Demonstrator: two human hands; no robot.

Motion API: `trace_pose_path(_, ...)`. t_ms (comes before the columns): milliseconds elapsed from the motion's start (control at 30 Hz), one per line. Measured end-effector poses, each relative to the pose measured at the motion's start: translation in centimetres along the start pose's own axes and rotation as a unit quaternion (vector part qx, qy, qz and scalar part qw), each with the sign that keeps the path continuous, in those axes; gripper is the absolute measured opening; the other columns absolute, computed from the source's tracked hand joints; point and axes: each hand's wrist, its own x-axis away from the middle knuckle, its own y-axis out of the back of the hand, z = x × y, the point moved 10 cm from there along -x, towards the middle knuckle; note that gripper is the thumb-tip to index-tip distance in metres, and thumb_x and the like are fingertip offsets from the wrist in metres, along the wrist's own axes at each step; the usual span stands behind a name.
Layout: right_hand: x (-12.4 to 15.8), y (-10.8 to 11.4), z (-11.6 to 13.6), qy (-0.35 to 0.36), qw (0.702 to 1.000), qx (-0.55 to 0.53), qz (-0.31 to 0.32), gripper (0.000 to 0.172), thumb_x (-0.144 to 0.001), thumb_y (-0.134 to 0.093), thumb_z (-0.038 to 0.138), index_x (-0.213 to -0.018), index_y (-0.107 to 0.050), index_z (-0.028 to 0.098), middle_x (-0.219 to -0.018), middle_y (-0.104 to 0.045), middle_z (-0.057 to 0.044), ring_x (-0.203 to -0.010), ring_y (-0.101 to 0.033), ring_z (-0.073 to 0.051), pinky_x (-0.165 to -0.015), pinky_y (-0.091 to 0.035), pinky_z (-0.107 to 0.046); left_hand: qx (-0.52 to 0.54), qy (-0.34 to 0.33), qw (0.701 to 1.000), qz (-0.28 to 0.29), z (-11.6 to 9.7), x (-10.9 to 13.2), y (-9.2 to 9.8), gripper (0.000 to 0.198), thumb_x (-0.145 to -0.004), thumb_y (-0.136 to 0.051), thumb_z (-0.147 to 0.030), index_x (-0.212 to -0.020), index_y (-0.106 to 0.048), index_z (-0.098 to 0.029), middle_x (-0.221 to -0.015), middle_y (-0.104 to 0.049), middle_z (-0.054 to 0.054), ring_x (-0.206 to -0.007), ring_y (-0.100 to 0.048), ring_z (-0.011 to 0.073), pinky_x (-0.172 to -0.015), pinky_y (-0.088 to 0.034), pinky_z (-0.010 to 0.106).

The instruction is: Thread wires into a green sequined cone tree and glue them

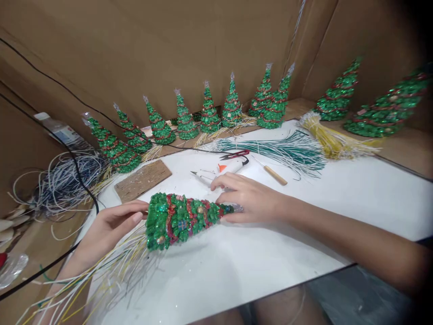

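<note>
A small green glittery Christmas tree (pixel 184 220) with red garland lies on its side above the white board, its base toward the left. Yellow, white and green wires (pixel 111 262) trail from the base. My left hand (pixel 110 223) is closed on the base edge, its inner fingers hidden behind the tree. At the tip end, my right hand (pixel 250 198) pinches the narrow top between thumb and fingers. Its upper fingers lie close to a white-handled soldering iron (pixel 233 170) with a thin pointed tip.
Several finished-looking trees (pixel 186 118) stand along the cardboard wall. Red thread snips (pixel 237 154), a wooden-handled awl (pixel 275 175), green-white wires (pixel 277 149) and a yellow-white wire bundle (pixel 334 137) lie behind my hands. A brown scrap board (pixel 144 179), tangled wires (pixel 71 180) and black cable (pixel 77 167) are left.
</note>
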Motion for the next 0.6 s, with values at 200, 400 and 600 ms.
trace_pose_path(200, -0.1, -0.3, -0.2, -0.006, 1.000, -0.001, 0.021, 0.019, -0.087, -0.063, 0.030, -0.087, -0.068, 0.012, -0.120, -0.045, -0.012, -0.110, -0.045, -0.022, -0.096, -0.038, -0.037, 0.049, 0.059, 0.997, 0.019, 2.3, 0.8, 1.3, 0.029, -0.078, -0.063, -0.051, -0.093, -0.075, -0.028, -0.108, -0.069, 0.004, -0.099, -0.064, 0.0208, -0.088, -0.049, 0.024)
trace_pose_path(400, 0.0, -0.8, -0.3, -0.010, 0.999, 0.007, 0.041, 0.020, -0.090, -0.059, 0.030, -0.090, -0.068, 0.011, -0.121, -0.045, -0.012, -0.109, -0.045, -0.021, -0.095, -0.039, -0.036, -0.009, 0.079, 0.997, 0.007, 2.5, 0.8, 1.6, 0.027, -0.076, -0.066, -0.050, -0.092, -0.075, -0.030, -0.111, -0.067, 0.002, -0.107, -0.058, 0.0213, -0.097, -0.040, 0.026)
trace_pose_path(600, 0.1, -0.9, -0.6, -0.011, 0.999, 0.009, 0.041, 0.021, -0.093, -0.054, 0.027, -0.096, -0.067, 0.010, -0.120, -0.045, -0.012, -0.109, -0.045, -0.022, -0.095, -0.039, -0.037, -0.023, 0.064, 0.997, 0.025, 1.8, 0.5, 1.4, 0.020, -0.074, -0.071, -0.039, -0.092, -0.075, -0.029, -0.108, -0.068, 0.002, -0.103, -0.061, 0.0183, -0.090, -0.046, 0.021)
